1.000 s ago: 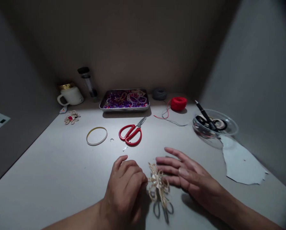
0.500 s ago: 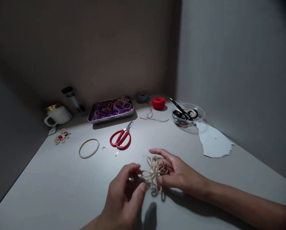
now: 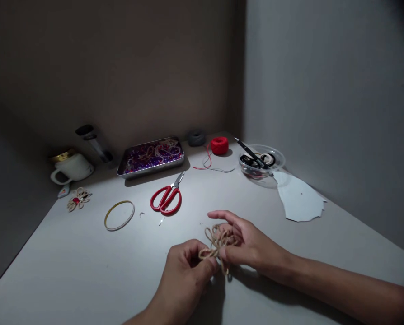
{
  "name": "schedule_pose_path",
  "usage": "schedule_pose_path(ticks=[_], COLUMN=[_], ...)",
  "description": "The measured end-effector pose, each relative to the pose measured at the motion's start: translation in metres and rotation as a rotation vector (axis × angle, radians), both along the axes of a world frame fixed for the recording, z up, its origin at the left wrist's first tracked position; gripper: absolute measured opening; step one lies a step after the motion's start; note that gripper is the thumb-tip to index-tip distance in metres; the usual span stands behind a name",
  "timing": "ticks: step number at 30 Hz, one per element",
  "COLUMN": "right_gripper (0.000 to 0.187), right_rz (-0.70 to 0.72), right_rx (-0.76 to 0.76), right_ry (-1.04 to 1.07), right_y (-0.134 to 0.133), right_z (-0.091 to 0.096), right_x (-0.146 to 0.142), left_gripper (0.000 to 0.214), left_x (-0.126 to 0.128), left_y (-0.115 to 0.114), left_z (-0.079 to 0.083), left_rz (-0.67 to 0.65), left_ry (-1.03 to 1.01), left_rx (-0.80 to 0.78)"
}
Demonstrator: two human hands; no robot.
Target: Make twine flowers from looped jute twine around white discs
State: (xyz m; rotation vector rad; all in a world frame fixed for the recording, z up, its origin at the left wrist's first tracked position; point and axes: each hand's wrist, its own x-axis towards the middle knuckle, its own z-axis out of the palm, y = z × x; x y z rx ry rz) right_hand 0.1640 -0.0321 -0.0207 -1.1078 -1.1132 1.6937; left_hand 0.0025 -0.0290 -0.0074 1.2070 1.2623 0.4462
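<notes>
A flower of looped tan twine point(image 3: 217, 242) is held just above the near part of the table, its loops fanning out between both hands. My left hand point(image 3: 191, 271) pinches the loops on its left and lower side between thumb and fingers. From the right, my right hand point(image 3: 244, 239) grips the flower with the thumb in front and fingers behind, the index finger stretched out to the left. Part of the flower is covered by the fingers. Beyond the hands lie red-handled scissors point(image 3: 166, 199), blades pointing away.
A metal tray point(image 3: 151, 170) of beads stands at the back. Around it are a white mug point(image 3: 73, 168), a finished-looking twine flower point(image 3: 79, 199), a bangle point(image 3: 119, 215), red thread point(image 3: 219, 146), grey thread point(image 3: 196, 138), a clear bowl point(image 3: 279, 158) with a pen, and white card point(image 3: 300, 198).
My left hand has moved right and closed its thumb and fingers on the twine flower's loops. My right hand keeps its grip. The view has shifted slightly.
</notes>
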Motion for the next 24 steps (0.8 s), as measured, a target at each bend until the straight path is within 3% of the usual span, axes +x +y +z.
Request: schedule_pose_path(ticks=[14, 24], right_gripper=[0.067, 0.067], right_rz=[0.025, 0.082], right_rx=[-0.029, 0.028], right_ry=[-0.134, -0.170], right_y=[-0.0022, -0.0038], right_z=[0.0008, -0.0065], right_x=[0.0005, 0.0014], left_gripper=[0.018, 0.017], left_x=[0.0006, 0.0004], left_y=[-0.0016, -0.0027], left_z=[0.0003, -0.0002], left_rz=[0.013, 0.022], left_ry=[0.011, 0.003], left_rx=[0.042, 0.046])
